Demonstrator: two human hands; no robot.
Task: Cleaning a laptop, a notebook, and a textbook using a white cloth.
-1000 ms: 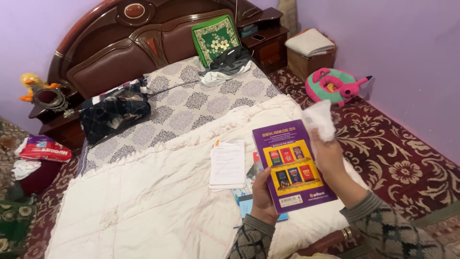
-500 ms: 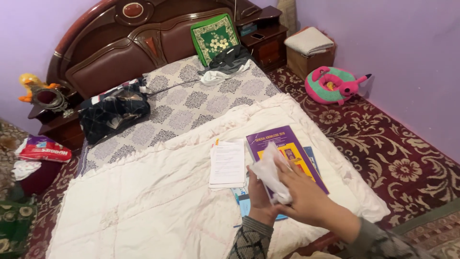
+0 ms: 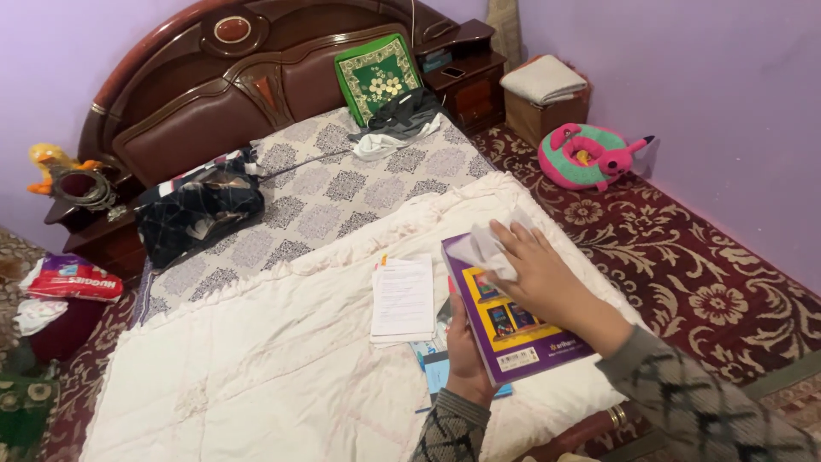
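Right hand and white cloth covering purple book top, left hand partly hidden beneath

Purple book under white cloth

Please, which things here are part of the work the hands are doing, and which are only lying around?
In use:
purple book, held by left hand
white cloth, pressed on the book by right hand

Lying about:
white papers
dark bag
green cushion
pink plush toy
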